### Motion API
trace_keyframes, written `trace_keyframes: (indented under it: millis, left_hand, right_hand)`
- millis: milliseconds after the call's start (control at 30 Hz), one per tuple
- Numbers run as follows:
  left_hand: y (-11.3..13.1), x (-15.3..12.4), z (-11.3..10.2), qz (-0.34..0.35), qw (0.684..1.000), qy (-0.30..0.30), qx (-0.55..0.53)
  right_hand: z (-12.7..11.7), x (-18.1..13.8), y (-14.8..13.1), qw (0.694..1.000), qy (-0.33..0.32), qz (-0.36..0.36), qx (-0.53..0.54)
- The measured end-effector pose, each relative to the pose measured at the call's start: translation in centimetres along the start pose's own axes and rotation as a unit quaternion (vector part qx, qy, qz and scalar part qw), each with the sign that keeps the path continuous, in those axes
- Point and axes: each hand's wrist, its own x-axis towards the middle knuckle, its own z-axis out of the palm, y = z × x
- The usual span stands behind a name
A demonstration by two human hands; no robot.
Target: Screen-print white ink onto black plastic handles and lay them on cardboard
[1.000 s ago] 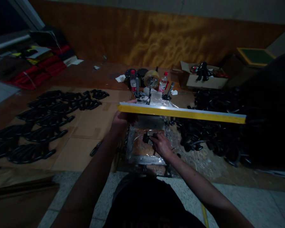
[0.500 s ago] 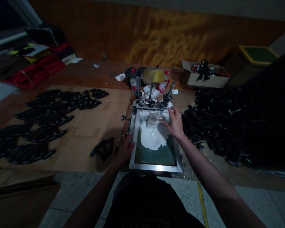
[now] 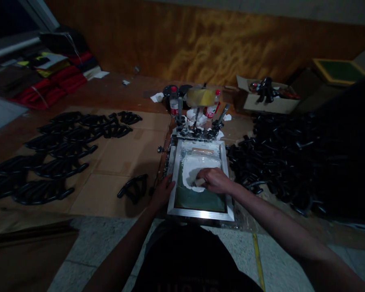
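Right in the middle, the screen frame lies flat on the bench, straight ahead of the person, with white ink pooled across the upper half of its green mesh. The right hand sits on that mesh, fingers curled shut round a squeegee, of which only a pale end peeks out by the thumb (the blade itself is hidden under the hand). The left hand presses on the frame's left rail near the lower corner; its fingers lie in shadow, so whether they grip or merely rest flat, I cannot tell. Just left of it, one black curved part lies alone on the cardboard. Behind the frame stand dark clamps, two bottles with red caps, and a yellowish tape roll, all dim. Far left, rows of black parts are spread out; right, a heap of black parts melts into darkness, its far edge lost. A cardboard box sits beyond.
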Motion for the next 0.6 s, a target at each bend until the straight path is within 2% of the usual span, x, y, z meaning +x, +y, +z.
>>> trace_keyframes:
  millis: [67,133,233,300,400,500,600]
  left_hand:
    - [0.1,-0.1,0.0,-0.005,1.0,-0.001,-0.01]
    - [0.2,-0.2,0.1,-0.011,1.0,0.001,-0.023]
    - [0.3,-0.1,0.1,-0.005,0.999,0.013,-0.035]
    - [0.5,-0.1,0.0,-0.003,0.999,0.02,-0.038]
    - [1.5,-0.5,-0.6,-0.019,0.999,0.005,-0.044]
    - [3.8,-1.3,-1.8,0.007,0.999,0.024,-0.042]
    - [7.2,-1.8,-3.1,0.047,0.995,0.082,-0.04]
  right_hand:
    - [0.5,0.2,0.0,0.998,0.047,0.035,-0.011]
    - [1.9,-0.1,-0.2,0.996,0.079,0.027,-0.019]
    - [3.6,-1.0,-0.5,0.997,0.07,-0.01,0.0]
    - [3.2,-0.6,-0.4,0.997,0.073,0.011,0.02]
    - [0.4,1.9,0.6,0.989,0.118,0.085,0.036]
    - [-3.6,4.0,2.9,0.97,0.178,0.164,0.028]
    - [-6.6,2.7,6.9,0.926,0.282,0.248,0.048]
